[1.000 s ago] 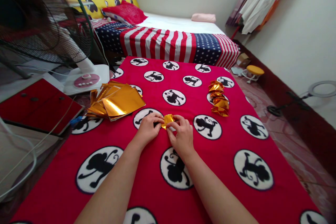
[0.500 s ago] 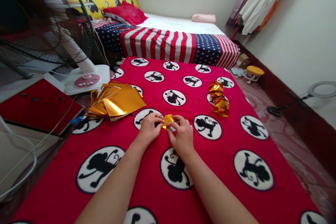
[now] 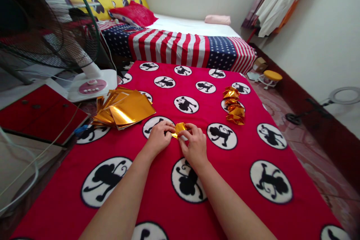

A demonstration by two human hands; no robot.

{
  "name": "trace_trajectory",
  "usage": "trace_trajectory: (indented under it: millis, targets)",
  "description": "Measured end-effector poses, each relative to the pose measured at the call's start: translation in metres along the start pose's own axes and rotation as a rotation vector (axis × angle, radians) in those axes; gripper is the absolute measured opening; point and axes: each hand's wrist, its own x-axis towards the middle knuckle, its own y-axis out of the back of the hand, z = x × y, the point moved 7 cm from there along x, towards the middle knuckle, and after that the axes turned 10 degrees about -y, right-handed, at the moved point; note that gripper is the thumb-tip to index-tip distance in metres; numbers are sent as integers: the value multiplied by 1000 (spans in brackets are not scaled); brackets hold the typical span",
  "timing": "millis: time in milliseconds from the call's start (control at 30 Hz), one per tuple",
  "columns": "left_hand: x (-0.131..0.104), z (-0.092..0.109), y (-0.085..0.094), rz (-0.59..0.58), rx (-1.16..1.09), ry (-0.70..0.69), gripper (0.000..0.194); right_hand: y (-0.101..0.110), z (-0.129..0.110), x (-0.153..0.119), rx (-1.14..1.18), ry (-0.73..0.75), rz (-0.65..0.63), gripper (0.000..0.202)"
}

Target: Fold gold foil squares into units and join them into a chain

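Nothing has really moved since 0.5 s ago: both hands sit at the same spot on the red blanket (image 3: 253,146), pinching the same small gold foil piece (image 3: 179,128).

Left hand (image 3: 158,137) has its fingers closed on the foil piece's left edge; right hand (image 3: 194,143) has its fingers closed on the right edge. The piece is held between them, at or just above the blanket, between 2 monkey circles.

Risks, as I judge them:
- Foil is thin and slick, so too hard a pinch may crush or tear a crease.
- Soft blanket gives no firm backing, so folds may come out uneven.
- The fan (image 3: 42,26) stands beyond the loose gold sheets (image 3: 125,109); airflow could scatter them. Can't tell if it is running.

Foil piece looks compact, folded several times, shiny gold, partly hidden by fingertips. Similar folded pieces (image 3: 234,105) are stacked well to the right of the hands.
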Motion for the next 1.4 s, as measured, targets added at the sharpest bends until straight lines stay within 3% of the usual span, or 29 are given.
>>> trace_trajectory:
  millis: [167, 433, 900, 1000, 1167, 1267, 1400]
  targets:
    - [-1, 2, -2, 54, 26, 1, 10, -1, 0, 0, -5, 9, 9, 9]
    - [-2, 4, -2, 65, 18, -13, 10, -3, 0, 0, -16, 27, 30, 23]
    - [-5, 6, -2, 114, 32, -66, 11, -2, 6, 3, 54, 26, 21, 22]
    - [-4, 9, -2, 91, 29, -115, 12, -3, 12, 8, 107, 59, -32, 23]
    - [2, 15, -1, 33, -10, -220, 15, -2, 24, 17, 256, 105, -149, 44]
    - [2, 16, 0, -1, 38, -260, 15, 2, 28, 20, 320, 84, -179, 41]
    - [-2, 23, 0, -40, 196, -279, 18, 12, 28, 24, 204, 133, -167, 36]
